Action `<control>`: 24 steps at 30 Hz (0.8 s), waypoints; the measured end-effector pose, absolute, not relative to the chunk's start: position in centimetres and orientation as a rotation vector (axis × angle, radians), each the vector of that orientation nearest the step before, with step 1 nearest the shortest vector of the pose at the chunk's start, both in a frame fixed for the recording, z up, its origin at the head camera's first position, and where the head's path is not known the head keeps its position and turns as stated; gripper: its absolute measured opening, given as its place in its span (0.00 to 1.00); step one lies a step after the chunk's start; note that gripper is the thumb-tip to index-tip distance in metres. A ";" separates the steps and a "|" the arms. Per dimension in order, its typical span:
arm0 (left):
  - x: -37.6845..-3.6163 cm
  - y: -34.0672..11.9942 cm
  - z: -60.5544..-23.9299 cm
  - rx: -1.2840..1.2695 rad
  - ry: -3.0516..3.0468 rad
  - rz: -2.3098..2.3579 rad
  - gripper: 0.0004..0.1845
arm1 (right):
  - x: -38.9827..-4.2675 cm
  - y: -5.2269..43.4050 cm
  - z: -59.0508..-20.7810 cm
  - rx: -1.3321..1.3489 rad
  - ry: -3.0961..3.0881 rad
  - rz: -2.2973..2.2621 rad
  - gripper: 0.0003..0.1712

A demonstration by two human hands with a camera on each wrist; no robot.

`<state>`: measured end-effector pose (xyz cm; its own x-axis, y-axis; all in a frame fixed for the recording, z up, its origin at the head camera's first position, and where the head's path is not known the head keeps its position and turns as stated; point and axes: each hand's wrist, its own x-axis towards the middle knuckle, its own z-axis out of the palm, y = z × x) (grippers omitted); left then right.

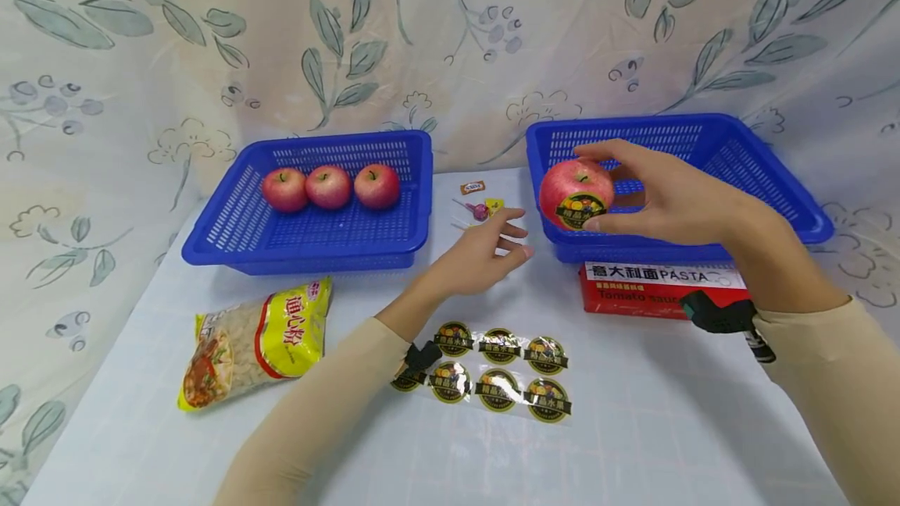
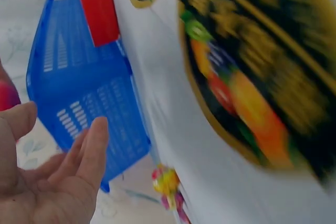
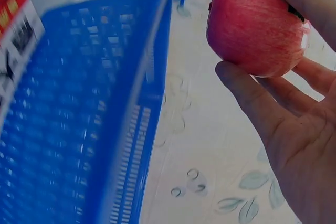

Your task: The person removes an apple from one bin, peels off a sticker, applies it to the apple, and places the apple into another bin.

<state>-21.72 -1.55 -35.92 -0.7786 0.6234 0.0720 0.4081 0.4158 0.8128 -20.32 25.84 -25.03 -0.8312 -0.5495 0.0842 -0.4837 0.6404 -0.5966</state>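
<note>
In the head view my right hand (image 1: 675, 194) grips a red apple (image 1: 562, 178) above the near left corner of the right blue basket (image 1: 766, 178). A round black-and-gold fruit sticker (image 1: 582, 211) is on the apple's side, close to my thumb. The right wrist view shows the apple (image 3: 257, 24) held between thumb and fingers, with the basket (image 3: 63, 108) beside it. My left hand (image 1: 481, 254) hovers over the table between the two baskets, fingers relaxed and holding nothing. In the left wrist view the left hand (image 2: 58, 182) has its fingers spread loosely.
Three apples (image 1: 328, 187) sit in the left blue basket (image 1: 316, 248). A macaroni bag (image 1: 256, 342) lies at left, and a red pasta box (image 1: 633, 291) lies before the right basket. A sheet of round stickers (image 1: 499, 369) lies in front; a lollipop (image 1: 481, 212) and a small candy (image 1: 473, 187) lie behind.
</note>
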 end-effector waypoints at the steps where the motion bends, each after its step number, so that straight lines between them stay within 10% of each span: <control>1: -21.8 -1.2 -35.9 0.884 2.441 1.309 0.34 | -20.9 26.0 -24.9 -0.871 2.753 -0.954 0.49; 24: -22.4 2.2 -35.4 0.757 2.548 1.341 0.41 | -34.3 28.1 -27.8 -0.632 2.712 -0.708 0.47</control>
<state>-22.39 2.20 -35.38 -0.8580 0.5062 0.0877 0.3587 0.4682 0.8076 -34.33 28.09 -27.78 -0.8692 -0.4731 -0.1435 -0.3426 0.7857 -0.5151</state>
